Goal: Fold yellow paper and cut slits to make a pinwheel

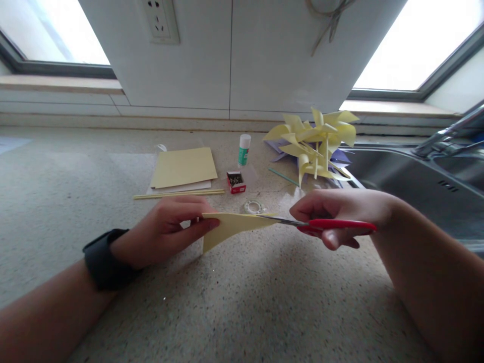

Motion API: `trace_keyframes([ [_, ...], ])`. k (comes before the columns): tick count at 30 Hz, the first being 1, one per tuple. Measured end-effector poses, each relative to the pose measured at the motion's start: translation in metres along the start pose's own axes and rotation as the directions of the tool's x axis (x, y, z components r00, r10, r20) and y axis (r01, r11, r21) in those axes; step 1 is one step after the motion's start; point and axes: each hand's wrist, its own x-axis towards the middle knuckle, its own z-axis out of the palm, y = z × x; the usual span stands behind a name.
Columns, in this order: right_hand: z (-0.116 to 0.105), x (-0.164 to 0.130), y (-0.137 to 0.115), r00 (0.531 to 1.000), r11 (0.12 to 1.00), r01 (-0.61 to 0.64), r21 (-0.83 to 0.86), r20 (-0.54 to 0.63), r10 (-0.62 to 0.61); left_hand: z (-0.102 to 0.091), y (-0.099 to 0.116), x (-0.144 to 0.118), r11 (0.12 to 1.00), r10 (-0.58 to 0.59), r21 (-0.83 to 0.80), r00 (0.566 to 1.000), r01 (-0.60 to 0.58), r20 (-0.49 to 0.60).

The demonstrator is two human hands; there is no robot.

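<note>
A sheet of pale yellow paper is pinched by its left end between the thumb and fingers of my left hand, held up above the counter. My right hand is closed round the red handles of a pair of scissors. Their metal blades point left and meet the right end of the paper; whether they are parted there is hard to make out. Just behind the paper lies a small roll of tape, partly hidden by it.
On the speckled counter are a yellow paper stack, thin sticks, an open red box of small metal pieces, a glue stick and a teal stick. Yellow paper pinwheels pile beside a steel sink.
</note>
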Motion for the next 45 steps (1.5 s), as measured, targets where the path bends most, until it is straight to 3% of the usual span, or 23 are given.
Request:
trace_keyframes([
  [23,0.005,0.009,-0.001,0.998,0.998,-0.058,-0.031,-0.003,0.058,0.006,0.003,-0.001,0.997,0.073,0.024,0.996,-0.074,0.047],
  [45,0.01,0.019,-0.002,0.999,0.999,-0.02,0.043,0.039,0.018,0.005,0.005,0.002,0.993,0.114,0.006,0.992,-0.115,0.048],
])
